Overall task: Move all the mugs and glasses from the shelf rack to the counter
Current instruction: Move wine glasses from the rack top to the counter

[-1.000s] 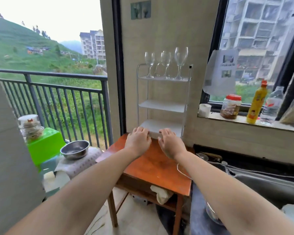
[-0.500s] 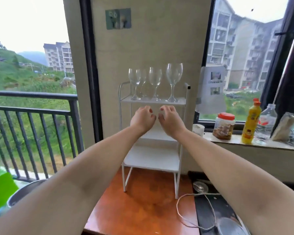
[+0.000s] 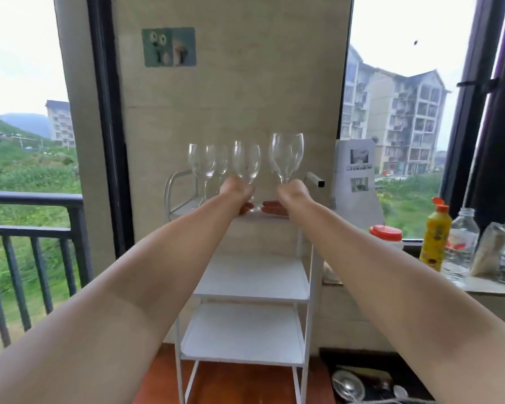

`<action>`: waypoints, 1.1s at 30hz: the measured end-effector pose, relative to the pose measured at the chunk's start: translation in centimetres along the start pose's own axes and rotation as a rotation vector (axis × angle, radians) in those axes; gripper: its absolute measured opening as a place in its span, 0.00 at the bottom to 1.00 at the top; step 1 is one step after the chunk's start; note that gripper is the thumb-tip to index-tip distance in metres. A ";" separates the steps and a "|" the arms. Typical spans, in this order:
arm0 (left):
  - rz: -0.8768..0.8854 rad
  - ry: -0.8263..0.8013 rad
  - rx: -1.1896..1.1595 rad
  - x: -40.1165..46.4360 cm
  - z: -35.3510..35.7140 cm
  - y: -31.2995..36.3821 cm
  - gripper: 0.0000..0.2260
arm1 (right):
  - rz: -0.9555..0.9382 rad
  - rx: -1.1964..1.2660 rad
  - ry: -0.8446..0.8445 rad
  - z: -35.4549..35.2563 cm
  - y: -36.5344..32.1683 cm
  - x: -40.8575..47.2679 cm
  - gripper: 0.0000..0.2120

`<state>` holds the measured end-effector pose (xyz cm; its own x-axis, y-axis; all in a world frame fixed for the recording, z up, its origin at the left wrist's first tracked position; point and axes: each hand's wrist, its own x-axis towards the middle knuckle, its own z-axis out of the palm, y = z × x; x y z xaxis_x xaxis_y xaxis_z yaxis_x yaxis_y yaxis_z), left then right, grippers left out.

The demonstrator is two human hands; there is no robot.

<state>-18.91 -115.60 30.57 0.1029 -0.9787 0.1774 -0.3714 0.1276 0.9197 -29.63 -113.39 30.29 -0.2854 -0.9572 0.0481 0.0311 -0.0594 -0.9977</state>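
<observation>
Head view, frame centre: left hand [image 3: 236, 190] wraps the middle wine glass [image 3: 246, 162] stem; right hand [image 3: 291, 193] closes around the right wine glass [image 3: 287, 154] stem, atop the white shelf rack [image 3: 306, 287].

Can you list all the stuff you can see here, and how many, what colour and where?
wine glasses: four that I can make out, clear, top shelf of the rack
shelf rack: one, white, on the wooden table against the wall
wooden table: one, reddish brown, under the rack
jar: one, red lid, on the window sill
yellow bottle: one, orange cap, on the sill beside the jar
clear bottle: one, see-through, right of the yellow bottle
paper sheet: one, white, leaning at the window
picture: one, teal, on the wall above the rack
railing: one, black, outside on the left
left hand: one, at a glass stem
right hand: one, at a glass stem
</observation>
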 end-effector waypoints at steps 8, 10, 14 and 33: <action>0.095 -0.023 0.013 0.4 0.2 -0.4 0.08 | 0.010 0.009 -0.002 -0.7 -0.5 -0.8 0.10; 0.163 0.007 0.044 -0.1 -0.5 -0.3 0.08 | -0.070 -0.082 -0.007 -0.3 -0.7 -1.4 0.13; 0.248 0.067 0.029 -1.8 -2.7 0.4 0.09 | -0.180 -0.142 -0.037 0.5 -1.3 -3.8 0.15; -0.009 -0.217 0.011 -22.6 -1.7 -12.4 0.10 | 0.057 -0.101 0.125 -5.7 11.1 -25.6 0.10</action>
<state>-15.09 -94.77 15.73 -0.0943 -0.9916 0.0884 -0.3816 0.1180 0.9168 -27.43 -87.90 17.69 -0.4029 -0.9152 -0.0088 -0.0438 0.0289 -0.9986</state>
